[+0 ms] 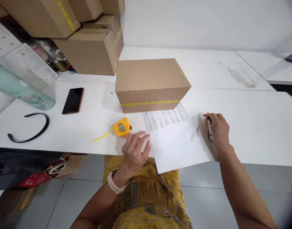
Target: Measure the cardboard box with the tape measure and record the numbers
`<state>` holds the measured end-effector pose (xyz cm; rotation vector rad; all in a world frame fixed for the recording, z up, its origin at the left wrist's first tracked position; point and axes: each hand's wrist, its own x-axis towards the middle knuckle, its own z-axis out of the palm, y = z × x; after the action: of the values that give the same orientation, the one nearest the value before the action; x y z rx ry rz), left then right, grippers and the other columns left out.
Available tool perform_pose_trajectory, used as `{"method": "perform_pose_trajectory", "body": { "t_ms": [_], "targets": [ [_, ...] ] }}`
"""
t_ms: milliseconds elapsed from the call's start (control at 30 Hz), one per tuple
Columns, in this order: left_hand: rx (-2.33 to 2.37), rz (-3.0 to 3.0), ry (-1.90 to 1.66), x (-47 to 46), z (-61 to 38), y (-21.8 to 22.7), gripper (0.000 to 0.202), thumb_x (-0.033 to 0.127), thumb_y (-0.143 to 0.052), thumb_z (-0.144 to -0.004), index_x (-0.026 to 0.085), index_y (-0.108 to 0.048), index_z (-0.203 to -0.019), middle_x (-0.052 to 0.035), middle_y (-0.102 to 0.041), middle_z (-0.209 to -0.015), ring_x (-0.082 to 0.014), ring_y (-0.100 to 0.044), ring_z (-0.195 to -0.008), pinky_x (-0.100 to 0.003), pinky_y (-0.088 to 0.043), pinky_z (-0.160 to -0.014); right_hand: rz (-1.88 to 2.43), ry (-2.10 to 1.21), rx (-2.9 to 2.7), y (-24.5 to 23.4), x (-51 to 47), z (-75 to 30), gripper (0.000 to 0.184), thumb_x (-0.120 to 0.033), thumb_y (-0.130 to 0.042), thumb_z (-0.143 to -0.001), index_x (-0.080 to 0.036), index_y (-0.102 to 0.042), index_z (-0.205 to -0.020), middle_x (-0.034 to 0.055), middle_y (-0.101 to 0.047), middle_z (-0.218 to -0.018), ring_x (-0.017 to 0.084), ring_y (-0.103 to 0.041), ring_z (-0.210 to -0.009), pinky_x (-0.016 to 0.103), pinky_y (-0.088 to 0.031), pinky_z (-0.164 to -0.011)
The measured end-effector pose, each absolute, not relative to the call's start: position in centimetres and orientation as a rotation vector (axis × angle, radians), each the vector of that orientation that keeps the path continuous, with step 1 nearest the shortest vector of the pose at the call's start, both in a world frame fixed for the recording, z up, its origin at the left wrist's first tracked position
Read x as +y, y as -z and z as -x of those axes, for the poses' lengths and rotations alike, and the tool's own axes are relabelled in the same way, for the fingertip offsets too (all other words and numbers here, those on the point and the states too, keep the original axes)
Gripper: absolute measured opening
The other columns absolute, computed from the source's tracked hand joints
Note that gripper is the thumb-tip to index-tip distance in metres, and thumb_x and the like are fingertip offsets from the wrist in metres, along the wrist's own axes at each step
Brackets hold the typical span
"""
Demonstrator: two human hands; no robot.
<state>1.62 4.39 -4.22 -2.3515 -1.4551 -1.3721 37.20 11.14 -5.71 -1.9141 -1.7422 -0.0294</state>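
My left hand (135, 151) hovers over the table's front edge, just right of a yellow tape measure (121, 128), fingers loosely curled and slightly blurred, holding nothing. Its yellow tape runs along the front face of a brown cardboard box (150, 83). A white sheet (176, 140) with rows of printed figures lies in front of the box, between my hands. My right hand (218, 130) rests at the sheet's right edge, closed around a pen (210, 129).
A black phone (73, 100), a black curved band (31, 127) and a mint-green bottle (19, 89) lie on the left of the white table (250, 127). Stacked cardboard boxes (93, 47) stand at the back left. Bags and a box sit on the floor below.
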Motion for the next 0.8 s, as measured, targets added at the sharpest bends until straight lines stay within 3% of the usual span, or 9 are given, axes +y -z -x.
{"method": "perform_pose_trajectory", "body": {
  "t_ms": [167,267,367,433,500,600,700,800],
  "targets": [
    [-1.867,2.184,0.986,6.5,3.7,3.9,0.049,0.033,-0.07,-0.089,0.015,-0.057,-0.133,-0.0243,-0.05,-0.149,-0.0403,-0.048,-0.133,-0.059,-0.042,-0.108,1.916,-0.017,-1.789,6.9,10.2,-39.9,0.036,-0.015,-0.046,-0.091,-0.026,-0.069,-0.116,0.016,-0.059,-0.101,0.035,-0.052,-0.102,0.046,-0.04,-0.082],
    [-2.085,2.251,0.878,7.9,5.2,4.0,0.062,0.035,-0.073,-0.085,0.016,-0.051,-0.14,-0.0225,-0.055,-0.143,-0.04,-0.052,-0.129,-0.059,-0.043,-0.107,1.827,0.033,-1.713,6.0,9.7,-38.4,0.041,-0.013,-0.046,-0.091,-0.027,-0.067,-0.124,0.016,-0.061,-0.102,0.035,-0.052,-0.103,0.047,-0.039,-0.084],
    [-2.238,2.296,1.052,7.6,4.9,3.3,0.057,0.035,-0.074,-0.08,0.02,-0.056,-0.133,-0.0148,-0.066,-0.125,-0.035,-0.059,-0.118,-0.054,-0.047,-0.104,1.72,0.101,-1.574,3.8,8.1,-35.0,0.034,-0.019,-0.049,-0.093,-0.025,-0.069,-0.12,0.0133,-0.064,-0.098,0.032,-0.056,-0.098,0.045,-0.043,-0.083],
    [-2.339,2.478,1.256,6.2,3.6,2.1,0.052,0.037,-0.072,-0.081,0.023,-0.057,-0.129,-0.0109,-0.068,-0.12,-0.0295,-0.064,-0.108,-0.047,-0.052,-0.097,1.614,-0.131,-1.566,2.2,6.4,-31.8,0.029,-0.027,-0.053,-0.095,-0.023,-0.069,-0.118,0.0115,-0.067,-0.098,0.026,-0.059,-0.087,0.042,-0.047,-0.079],
    [-2.42,2.8,1.388,4.4,1.8,0.7,0.054,0.037,-0.07,-0.082,0.024,-0.053,-0.132,-0.008,-0.068,-0.116,-0.0234,-0.068,-0.096,-0.039,-0.055,-0.087,1.502,-0.693,-1.581,0.8,4.7,-28.6,0.031,-0.041,-0.053,-0.098,-0.024,-0.07,-0.118,0.0094,-0.07,-0.098,0.022,-0.061,-0.08,0.039,-0.051,-0.075],
    [-2.405,3.199,1.324,2.1,-0.6,-1.2,0.067,0.033,-0.075,-0.078,0.027,-0.044,-0.137,-0.0058,-0.069,-0.112,-0.0203,-0.068,-0.088,-0.034,-0.055,-0.08,1.264,-1.402,-1.61,-0.5,2.9,-24.9,0.046,-0.057,-0.047,-0.1,-0.022,-0.071,-0.115,0.0095,-0.072,-0.101,0.022,-0.065,-0.085,0.039,-0.055,-0.081],
    [-2.369,3.294,1.195,1.4,-1.6,-2.1,0.072,0.03,-0.076,-0.076,0.028,-0.041,-0.138,-0.0059,-0.07,-0.11,-0.0211,-0.068,-0.088,-0.035,-0.055,-0.08,1.187,-1.591,-1.588,-0.9,2.4,-23.5,0.052,-0.063,-0.042,-0.1,-0.02,-0.072,-0.104,0.0086,-0.071,-0.095,0.02,-0.065,-0.085,0.039,-0.054,-0.084],
    [-2.38,3.271,1.122,1.7,-1.2,-2.5,0.072,0.031,-0.077,-0.075,0.028,-0.041,-0.138,-0.0066,-0.07,-0.11,-0.0212,-0.068,-0.087,-0.035,-0.055,-0.077,1.152,-1.59,-1.592,-1.2,2.7,-23.5,0.048,-0.064,-0.051,-0.097,-0.02,-0.069,-0.091,0.0067,-0.068,-0.086,0.019,-0.061,-0.08,0.035,-0.053,-0.076]
  ]
}}
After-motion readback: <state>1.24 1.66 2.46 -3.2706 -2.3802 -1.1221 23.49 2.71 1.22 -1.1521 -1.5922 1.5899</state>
